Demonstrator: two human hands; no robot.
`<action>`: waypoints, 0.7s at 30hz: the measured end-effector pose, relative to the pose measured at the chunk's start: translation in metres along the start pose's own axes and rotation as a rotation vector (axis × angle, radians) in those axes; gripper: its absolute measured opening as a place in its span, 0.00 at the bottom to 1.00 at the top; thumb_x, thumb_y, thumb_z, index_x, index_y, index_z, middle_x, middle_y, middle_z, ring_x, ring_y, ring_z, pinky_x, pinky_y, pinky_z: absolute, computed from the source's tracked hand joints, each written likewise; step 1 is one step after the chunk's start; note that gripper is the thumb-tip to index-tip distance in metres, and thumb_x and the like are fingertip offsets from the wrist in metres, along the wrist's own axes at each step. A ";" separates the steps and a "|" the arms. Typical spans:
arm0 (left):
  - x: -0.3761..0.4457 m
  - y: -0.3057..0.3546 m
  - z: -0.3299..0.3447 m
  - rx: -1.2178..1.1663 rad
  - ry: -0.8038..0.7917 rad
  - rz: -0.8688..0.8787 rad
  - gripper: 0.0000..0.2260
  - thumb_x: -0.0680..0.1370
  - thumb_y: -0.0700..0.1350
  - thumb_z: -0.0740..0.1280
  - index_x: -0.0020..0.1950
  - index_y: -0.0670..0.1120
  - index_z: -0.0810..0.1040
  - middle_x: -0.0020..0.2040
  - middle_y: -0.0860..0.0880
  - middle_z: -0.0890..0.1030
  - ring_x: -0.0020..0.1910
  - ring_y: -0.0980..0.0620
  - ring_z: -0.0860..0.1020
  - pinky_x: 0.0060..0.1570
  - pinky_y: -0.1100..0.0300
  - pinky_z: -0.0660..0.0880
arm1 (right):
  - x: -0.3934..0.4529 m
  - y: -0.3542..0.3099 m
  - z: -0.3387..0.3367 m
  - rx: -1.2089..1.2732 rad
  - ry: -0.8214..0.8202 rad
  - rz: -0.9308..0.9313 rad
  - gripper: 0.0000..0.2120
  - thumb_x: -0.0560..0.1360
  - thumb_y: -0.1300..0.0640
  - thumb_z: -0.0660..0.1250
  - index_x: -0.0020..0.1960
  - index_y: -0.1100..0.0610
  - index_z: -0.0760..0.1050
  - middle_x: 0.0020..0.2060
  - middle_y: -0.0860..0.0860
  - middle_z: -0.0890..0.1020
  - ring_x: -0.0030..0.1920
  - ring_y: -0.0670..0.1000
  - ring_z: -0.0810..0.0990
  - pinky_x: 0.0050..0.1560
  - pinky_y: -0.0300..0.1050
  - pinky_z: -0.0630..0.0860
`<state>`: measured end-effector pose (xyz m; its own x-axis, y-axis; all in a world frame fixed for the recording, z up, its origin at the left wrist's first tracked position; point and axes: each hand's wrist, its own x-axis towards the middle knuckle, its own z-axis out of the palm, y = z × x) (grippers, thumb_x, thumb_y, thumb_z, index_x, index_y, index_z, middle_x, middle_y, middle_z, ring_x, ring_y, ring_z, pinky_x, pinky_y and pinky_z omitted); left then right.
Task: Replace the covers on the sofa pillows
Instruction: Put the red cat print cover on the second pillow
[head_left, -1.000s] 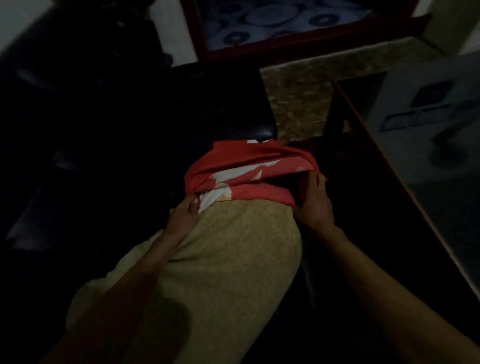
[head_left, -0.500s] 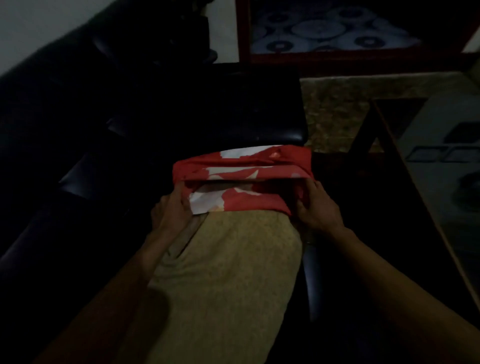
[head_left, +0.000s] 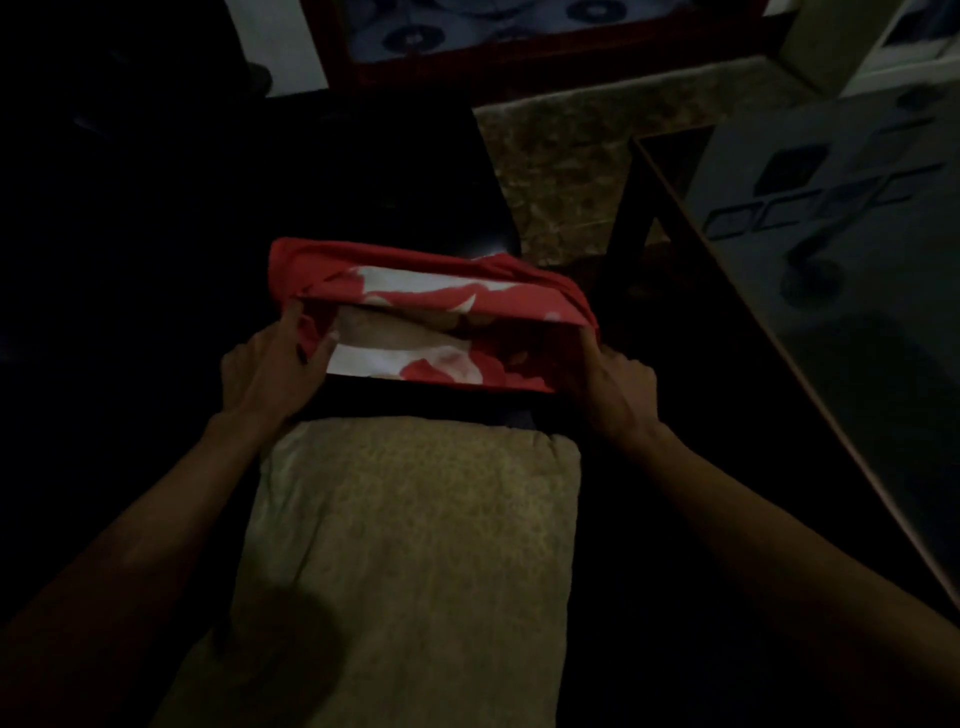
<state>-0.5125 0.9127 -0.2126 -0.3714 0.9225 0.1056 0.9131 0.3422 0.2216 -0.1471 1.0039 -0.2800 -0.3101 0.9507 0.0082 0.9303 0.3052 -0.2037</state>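
Both hands grip red cover (head_left: 431, 306): left hand (head_left: 270, 371) at its left end, right hand (head_left: 610, 382) at right. Pillow (head_left: 410, 545) lies just below cover.

Right of the right hand (head_left: 610, 387) the table (head_left: 810, 332) is cut by the frame edge. Near the person, the pillow (head_left: 410, 561) runs off the bottom edge. Left of the left hand (head_left: 267, 371) the sofa (head_left: 156, 234) is too dark to read.
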 end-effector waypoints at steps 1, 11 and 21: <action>0.000 -0.002 0.008 -0.004 -0.043 0.014 0.29 0.80 0.63 0.60 0.76 0.50 0.62 0.61 0.36 0.80 0.56 0.32 0.79 0.52 0.42 0.75 | -0.006 0.003 0.009 -0.011 -0.052 0.023 0.34 0.82 0.46 0.59 0.83 0.46 0.47 0.57 0.60 0.81 0.50 0.65 0.83 0.41 0.53 0.71; -0.012 0.004 0.047 -0.150 -0.304 0.062 0.31 0.79 0.63 0.64 0.78 0.52 0.61 0.71 0.42 0.74 0.66 0.38 0.75 0.61 0.46 0.72 | -0.107 0.003 0.049 0.366 -0.162 0.242 0.44 0.71 0.35 0.34 0.82 0.51 0.55 0.72 0.58 0.73 0.62 0.64 0.79 0.56 0.55 0.75; -0.037 -0.003 0.044 -0.142 -0.206 -0.158 0.24 0.80 0.53 0.67 0.74 0.48 0.67 0.61 0.34 0.79 0.60 0.31 0.77 0.57 0.45 0.72 | -0.165 -0.035 0.019 0.698 -0.219 0.045 0.34 0.81 0.46 0.64 0.80 0.33 0.50 0.76 0.47 0.70 0.71 0.52 0.74 0.68 0.50 0.72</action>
<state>-0.4938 0.8850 -0.2597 -0.4515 0.8817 -0.1366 0.8089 0.4691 0.3545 -0.1323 0.8357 -0.2930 -0.3748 0.9061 -0.1963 0.6240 0.0900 -0.7762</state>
